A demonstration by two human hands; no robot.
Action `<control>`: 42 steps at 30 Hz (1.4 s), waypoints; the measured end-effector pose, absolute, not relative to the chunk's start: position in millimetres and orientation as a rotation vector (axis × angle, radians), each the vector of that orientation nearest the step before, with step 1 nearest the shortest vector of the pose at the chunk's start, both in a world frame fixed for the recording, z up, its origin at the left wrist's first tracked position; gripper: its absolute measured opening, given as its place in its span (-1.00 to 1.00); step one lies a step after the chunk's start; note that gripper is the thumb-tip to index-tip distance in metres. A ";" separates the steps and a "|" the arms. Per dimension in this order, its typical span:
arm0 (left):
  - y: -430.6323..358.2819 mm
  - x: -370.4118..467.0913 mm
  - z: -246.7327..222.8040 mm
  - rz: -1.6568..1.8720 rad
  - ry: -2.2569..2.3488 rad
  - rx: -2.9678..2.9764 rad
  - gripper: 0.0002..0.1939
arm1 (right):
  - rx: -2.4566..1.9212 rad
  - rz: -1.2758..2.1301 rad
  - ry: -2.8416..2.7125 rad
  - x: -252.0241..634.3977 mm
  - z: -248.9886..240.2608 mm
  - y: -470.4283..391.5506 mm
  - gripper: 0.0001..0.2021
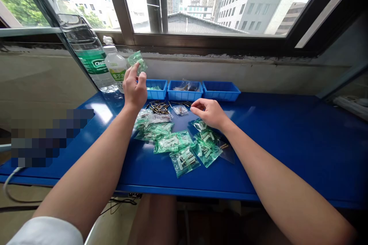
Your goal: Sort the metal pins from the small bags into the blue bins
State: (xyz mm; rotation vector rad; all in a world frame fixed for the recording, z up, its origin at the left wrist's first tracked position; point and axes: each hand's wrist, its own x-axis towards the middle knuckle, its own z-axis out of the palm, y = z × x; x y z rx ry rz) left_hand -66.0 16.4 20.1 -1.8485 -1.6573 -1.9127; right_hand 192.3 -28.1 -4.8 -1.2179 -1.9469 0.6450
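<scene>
My left hand [135,87] is raised in front of the left blue bin [157,93], its fingers closed on a small green plastic bag [138,61]. Over the table, my right hand [209,111] hovers near a small clear bag [180,110], thumb and fingertips brought together; whether anything is between them I cannot make out. Several green bags of white pieces [186,160] lie below and between the hands. Behind them is a loose pile of dark and brass-coloured pins [158,107]. A clear bag with brass pins [227,150] lies partly under my right wrist.
The middle blue bin [184,95] contains clear bags, and a right blue bin [221,91] stands beside it. A large water bottle [89,53] and a smaller bottle [115,65] stand at the back left. The blue table [281,141] ends below a window.
</scene>
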 end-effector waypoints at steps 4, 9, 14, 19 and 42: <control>18.5 -67.1 19.6 -1.871 -1.641 -1.870 -0.52 | -1.223 0.680 -1.969 192.2 -4.9 -28.1 -0.85; 18.1 -66.5 19.1 -1.872 -1.647 -1.892 -0.53 | -1.227 0.710 -1.997 190.9 -3.7 -29.2 -0.86; 19.7 -67.3 17.8 -1.878 -1.659 -1.912 -0.52 | -1.223 0.709 -1.992 191.5 -3.9 -29.4 -0.86; 20.7 -67.3 17.7 -1.856 -1.684 -1.916 -0.51 | -1.226 0.706 -1.990 192.4 -4.3 -28.7 -0.85; 22.9 -67.0 15.8 -1.827 -1.699 -1.981 -0.56 | -1.229 0.712 -1.995 191.4 -3.8 -29.6 -0.85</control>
